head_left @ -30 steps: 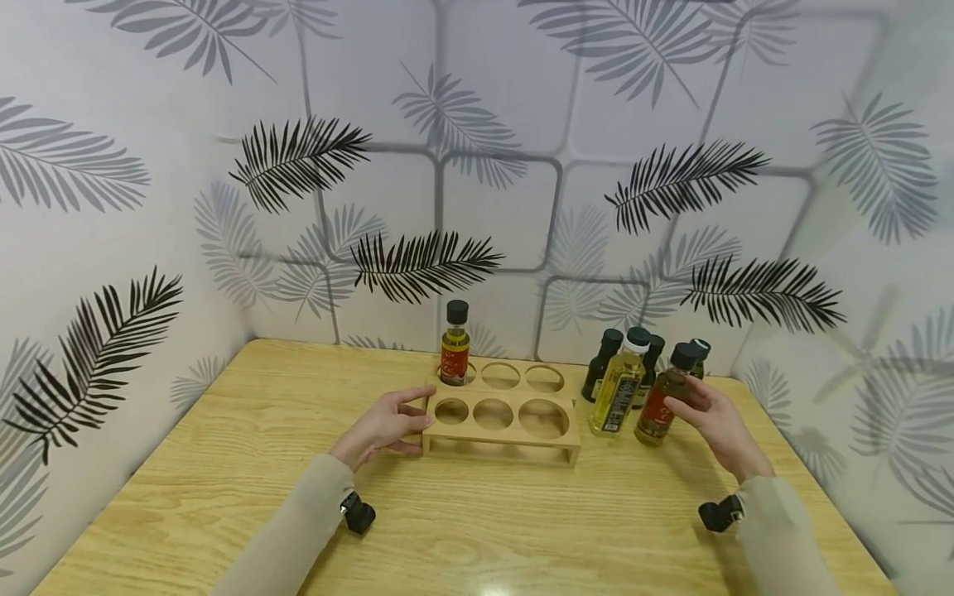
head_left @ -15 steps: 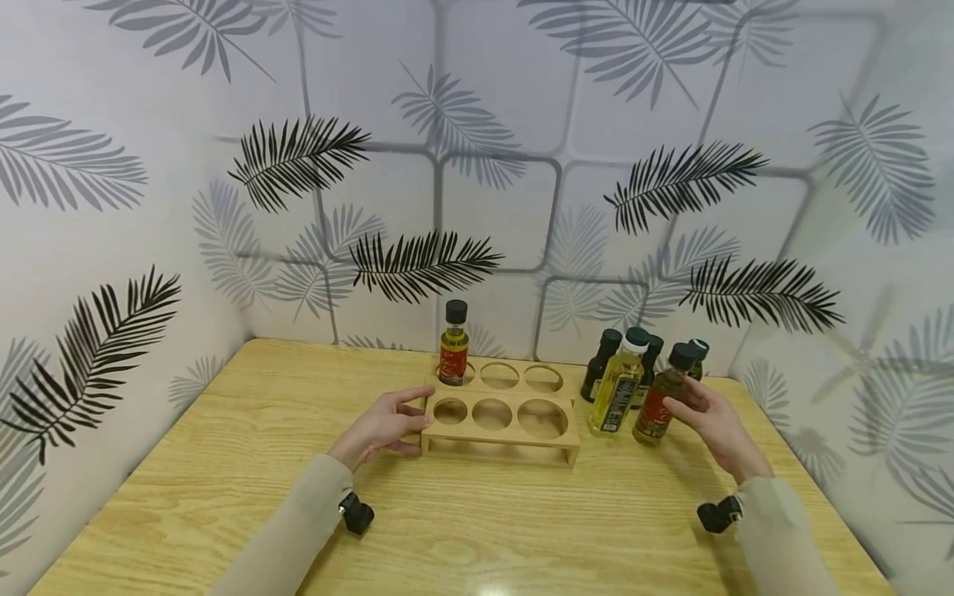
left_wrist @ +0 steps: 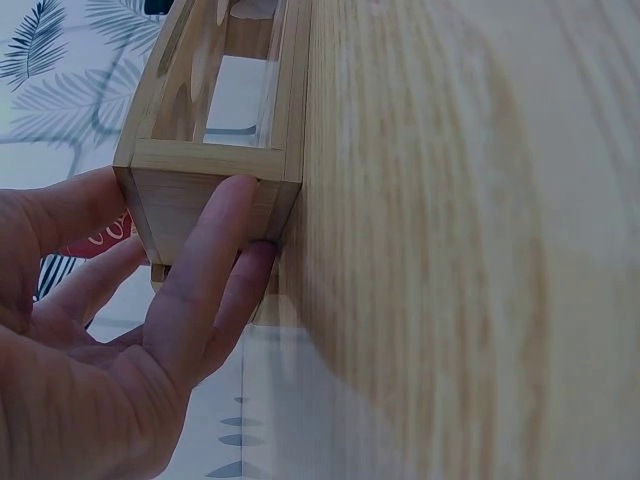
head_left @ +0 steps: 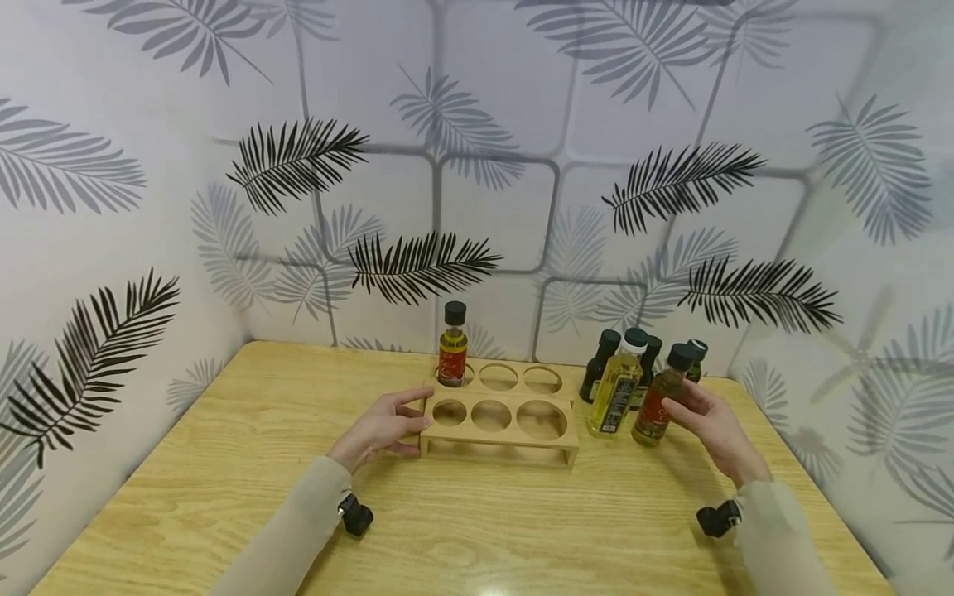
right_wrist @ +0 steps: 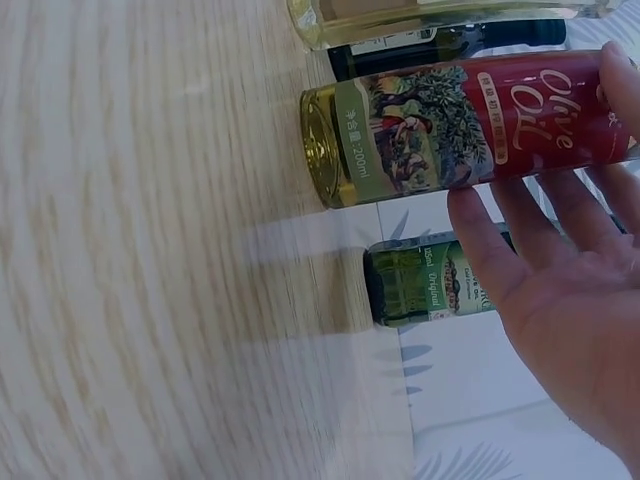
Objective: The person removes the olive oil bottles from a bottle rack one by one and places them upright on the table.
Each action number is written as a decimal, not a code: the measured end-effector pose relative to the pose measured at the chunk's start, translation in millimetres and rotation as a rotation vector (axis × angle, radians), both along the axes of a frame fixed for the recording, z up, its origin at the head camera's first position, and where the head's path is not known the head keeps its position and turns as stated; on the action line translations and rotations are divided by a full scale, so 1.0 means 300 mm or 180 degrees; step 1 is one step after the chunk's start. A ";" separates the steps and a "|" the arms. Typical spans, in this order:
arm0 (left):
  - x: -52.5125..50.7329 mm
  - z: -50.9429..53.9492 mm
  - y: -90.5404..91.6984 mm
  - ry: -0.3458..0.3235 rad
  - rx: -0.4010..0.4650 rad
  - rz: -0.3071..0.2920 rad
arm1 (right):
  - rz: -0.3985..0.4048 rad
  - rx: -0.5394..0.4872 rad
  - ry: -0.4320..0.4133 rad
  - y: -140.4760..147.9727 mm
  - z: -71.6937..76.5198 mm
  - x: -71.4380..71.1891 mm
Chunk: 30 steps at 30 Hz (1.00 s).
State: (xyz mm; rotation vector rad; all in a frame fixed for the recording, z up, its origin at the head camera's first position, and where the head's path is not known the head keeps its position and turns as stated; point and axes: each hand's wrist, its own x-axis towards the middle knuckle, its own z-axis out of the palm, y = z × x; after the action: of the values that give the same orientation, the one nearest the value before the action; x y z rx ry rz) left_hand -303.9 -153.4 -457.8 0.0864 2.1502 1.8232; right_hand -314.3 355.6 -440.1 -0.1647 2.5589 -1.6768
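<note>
At the left end of a two-tier wooden rack (head_left: 501,441), my left hand (head_left: 383,424) touches the end panel with spread, nearly straight fingers (left_wrist: 205,265). An olive oil bottle (head_left: 451,358) with a red label and black cap stands in the rack's back left hole. The other round holes hold nothing. On the right, my right hand (head_left: 711,426) grips another red-labelled olive oil bottle (right_wrist: 430,125), thumb on one side and fingers on the other. Its label reads "Olive Oil". Whether its base touches the table cannot be told.
Left of the gripped bottle stands a clear bottle of yellow oil (head_left: 617,393) with a white-collared cap. Dark small bottles (head_left: 599,368) are behind it. A small green bottle (right_wrist: 425,280) stands behind my right hand. The wooden table (head_left: 477,521) meets a leaf-patterned wall (head_left: 492,215).
Almost nothing differs. Both hands, the rack and the bottles keep their places; the whole view shifts very slightly.
</note>
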 end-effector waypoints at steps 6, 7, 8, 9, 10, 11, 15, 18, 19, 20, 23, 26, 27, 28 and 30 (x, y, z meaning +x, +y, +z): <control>-0.004 0.010 -0.007 0.0011 0.0000 0.0003 | -0.0343 -0.0269 0.0317 -0.025 0.005 0.001; -0.004 0.012 -0.007 0.0019 -0.0007 0.0006 | -0.0460 -0.0378 0.0401 -0.031 0.006 0.003; -0.005 0.014 -0.007 0.0020 -0.0008 0.0009 | -0.0583 -0.0538 0.0480 -0.038 0.006 0.005; -0.005 0.014 -0.007 0.0036 -0.0016 0.0002 | -0.0709 -0.0717 0.0551 -0.045 0.006 0.006; -0.005 0.014 -0.006 0.0034 -0.0017 -0.0001 | -0.0837 -0.0911 0.0618 -0.051 0.007 0.008; -0.005 0.012 -0.006 0.0034 -0.0018 -0.0005 | -0.0979 -0.1089 0.0683 -0.059 0.007 0.010; -0.002 0.004 -0.003 0.0018 -0.0005 -0.0016 | -0.1438 -0.1647 0.0839 -0.082 0.009 0.015; 0.002 0.001 0.001 0.0021 0.0004 0.0005 | -0.1610 -0.1915 0.0926 -0.090 0.008 0.020; 0.003 0.001 0.001 0.0034 -0.0002 0.0002 | -0.1634 -0.1977 0.0968 -0.093 0.009 0.021; 0.002 0.001 0.001 0.0036 -0.0009 0.0003 | -0.1625 -0.2037 0.0997 -0.097 0.012 0.022; 0.000 0.003 -0.001 0.0034 -0.0004 -0.0002 | -0.1578 -0.2069 0.1075 -0.112 0.018 0.028; -0.001 0.002 -0.003 0.0020 0.0008 -0.0003 | -0.1491 -0.1984 0.1061 -0.129 0.022 0.037; 0.000 0.002 -0.003 0.0019 0.0014 -0.0001 | -0.1468 -0.1949 0.1046 -0.134 0.021 0.040; 0.001 0.001 -0.003 0.0015 0.0014 0.0000 | -0.1442 -0.1917 0.1024 -0.139 0.020 0.044; 0.002 -0.001 0.000 0.0012 0.0009 -0.0004 | -0.1365 -0.1845 0.0969 -0.150 0.017 0.054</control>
State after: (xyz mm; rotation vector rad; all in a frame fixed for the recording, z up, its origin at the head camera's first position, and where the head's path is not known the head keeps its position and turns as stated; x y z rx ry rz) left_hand -303.3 -153.6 -458.3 0.0919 2.1496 1.8267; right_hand -298.3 310.5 -434.9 0.1195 2.3253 -2.7189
